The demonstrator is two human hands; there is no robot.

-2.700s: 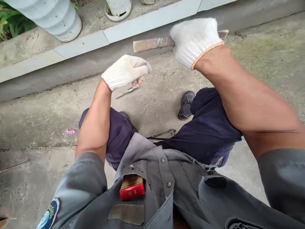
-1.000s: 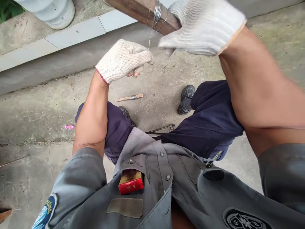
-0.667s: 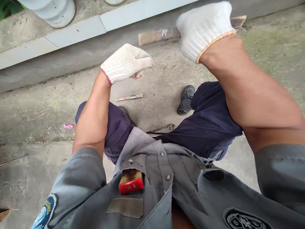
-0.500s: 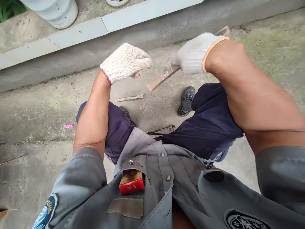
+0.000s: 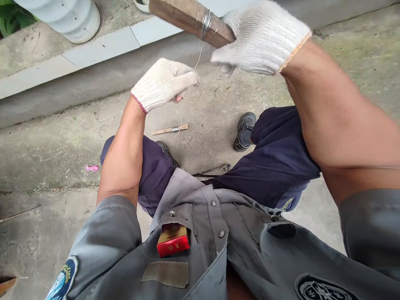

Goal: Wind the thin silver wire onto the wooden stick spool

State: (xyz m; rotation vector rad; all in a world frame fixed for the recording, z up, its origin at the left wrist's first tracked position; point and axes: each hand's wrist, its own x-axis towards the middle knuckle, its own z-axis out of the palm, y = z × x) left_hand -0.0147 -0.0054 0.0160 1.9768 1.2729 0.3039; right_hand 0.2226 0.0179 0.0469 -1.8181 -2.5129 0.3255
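Observation:
In a white knit glove, my right hand (image 5: pixel 262 39) is closed around a wooden stick (image 5: pixel 178 16) raised at the top of the view. Thin silver wire (image 5: pixel 206 24) is wound round that stick. From the winding a strand runs down to my left hand (image 5: pixel 167 83), also gloved, whose thumb and fingers pinch it. Loose wire trails below the left hand. On the concrete between my feet lies a second, smaller-looking wooden stick (image 5: pixel 164 130) with wire wound about it.
A low ledge edged with white tiles (image 5: pixel 103 46) runs across the top, bearing a white ribbed pot (image 5: pixel 70 18). A small pink object (image 5: pixel 93 168) lies on the ground at left. A thin dark tool (image 5: pixel 215 170) is between my legs. A red box (image 5: pixel 173 246) sits in my shirt pocket.
My right hand has swung the stick upward and turned it, so its free end now points to the upper left. My left hand has stayed almost in place.

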